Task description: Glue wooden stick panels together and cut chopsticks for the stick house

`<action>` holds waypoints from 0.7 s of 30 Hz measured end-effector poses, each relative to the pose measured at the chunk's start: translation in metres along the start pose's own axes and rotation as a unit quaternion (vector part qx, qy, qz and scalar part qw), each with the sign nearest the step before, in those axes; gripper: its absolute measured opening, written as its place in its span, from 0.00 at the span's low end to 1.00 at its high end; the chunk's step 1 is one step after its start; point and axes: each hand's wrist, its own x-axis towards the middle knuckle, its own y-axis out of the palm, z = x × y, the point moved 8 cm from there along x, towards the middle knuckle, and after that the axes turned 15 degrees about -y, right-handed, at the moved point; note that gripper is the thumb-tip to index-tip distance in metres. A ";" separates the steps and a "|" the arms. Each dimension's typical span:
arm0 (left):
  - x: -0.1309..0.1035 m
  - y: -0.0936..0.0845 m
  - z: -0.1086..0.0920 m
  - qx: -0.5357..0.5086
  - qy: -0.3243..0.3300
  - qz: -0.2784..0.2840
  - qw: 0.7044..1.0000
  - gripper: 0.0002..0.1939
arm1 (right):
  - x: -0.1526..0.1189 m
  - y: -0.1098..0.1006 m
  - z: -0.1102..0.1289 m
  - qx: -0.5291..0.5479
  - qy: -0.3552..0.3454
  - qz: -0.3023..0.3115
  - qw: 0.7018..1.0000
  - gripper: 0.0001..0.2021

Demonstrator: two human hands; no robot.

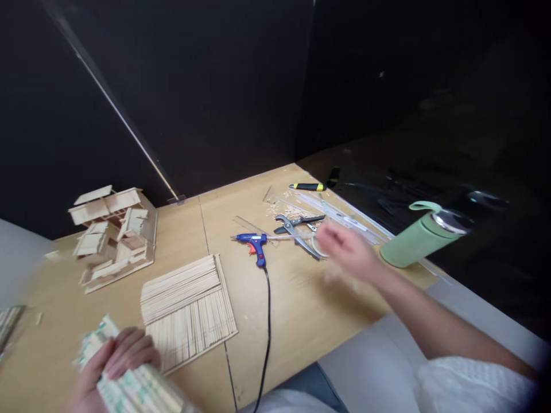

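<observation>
My left hand [123, 358] is closed around a bundle of paper-wrapped sticks [142, 390] with green print, at the lower left. Beside it on the table lies a flat panel of thin wooden sticks [189, 312]. My right hand [344, 246], smeared by motion, hovers over the right side of the table with its fingers seemingly curled; whether they hold anything does not show. Close to it are grey-handled pliers [297, 235] and a whitish ring [317, 246], partly hidden by the hand. A blue glue gun [253, 241] lies farther left, its black cord running toward me.
A wooden house model [114, 229] stands at the back left. A green bottle [419, 241] stands at the right edge. Toward the back right lie a yellow-and-black cutter [310, 186], clear plastic strips [344, 215] and small wood scraps [286, 209]. Dark walls [215, 86] bound the table [275, 321].
</observation>
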 end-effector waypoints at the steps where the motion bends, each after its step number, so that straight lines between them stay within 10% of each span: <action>1: 0.001 0.008 0.011 -0.053 -0.011 0.024 0.998 0.14 | 0.028 -0.026 0.007 -0.111 -0.061 -0.069 0.990 0.18; 4: 0.004 0.024 0.025 -0.101 -0.010 0.060 0.993 0.16 | 0.092 -0.066 0.001 -0.324 -0.126 -0.139 0.927 0.22; 7: 0.005 0.024 0.025 -0.088 -0.008 0.076 0.993 0.16 | 0.132 -0.075 -0.041 -0.361 -0.070 -0.089 0.925 0.13; 11: -0.007 -0.002 -0.002 -0.001 0.067 0.035 0.997 0.17 | 0.136 -0.045 -0.075 -0.473 0.012 0.060 0.879 0.19; 14: -0.027 -0.026 -0.052 0.184 0.174 -0.056 0.966 0.22 | 0.109 0.013 -0.059 -0.468 -0.098 0.171 0.862 0.28; 16: -0.039 -0.040 -0.094 0.347 0.240 -0.160 0.892 0.27 | 0.081 0.049 -0.048 -0.420 -0.148 0.218 0.868 0.27; 19: -0.043 -0.064 -0.155 0.561 0.279 -0.400 0.669 0.29 | 0.040 0.098 -0.037 -0.334 -0.186 0.280 0.880 0.24; 21: -0.020 -0.078 -0.174 0.664 0.230 -0.460 0.542 0.28 | 0.018 0.126 -0.029 -0.299 -0.211 0.308 0.878 0.23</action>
